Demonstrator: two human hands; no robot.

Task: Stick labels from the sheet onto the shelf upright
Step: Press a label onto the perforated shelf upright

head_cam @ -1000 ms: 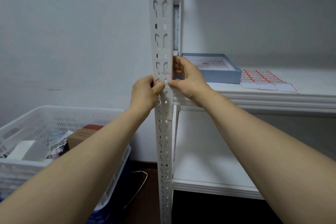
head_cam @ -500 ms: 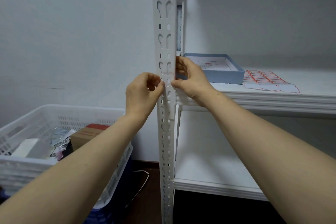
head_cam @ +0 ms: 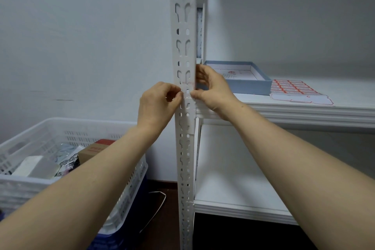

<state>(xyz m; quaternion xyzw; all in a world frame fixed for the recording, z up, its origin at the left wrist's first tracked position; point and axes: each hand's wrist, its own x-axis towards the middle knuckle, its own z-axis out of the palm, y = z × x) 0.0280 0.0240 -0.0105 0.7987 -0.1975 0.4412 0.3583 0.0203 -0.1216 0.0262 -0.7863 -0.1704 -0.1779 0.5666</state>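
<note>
Both hands are working at the shelf upright (head_cam: 185, 46), level with the upper shelf board (head_cam: 304, 107). Left hand (head_cam: 156, 105) is curling its fingers, thumb and forefinger pinching at the upright's left edge. Right hand (head_cam: 213, 89) is gripping the upright from the other side, thumb pressing on the front face at the right edge and the other fingers curling round behind. A label (head_cam: 187, 83) with faint red print is sitting across the upright's front face just above both thumbs; it is too blurred to tell whether either thumb is touching it. The label sheet (head_cam: 294, 89) is lying flat on the upper shelf board, just beside a shallow blue box (head_cam: 243, 81), well apart from the hands. A white basket (head_cam: 60, 134) is standing to the left of the upright, holding a cardboard box (head_cam: 91, 149) and other packets. A white cable (head_cam: 158, 205) is lying on the dark floor between basket and upright.
</note>
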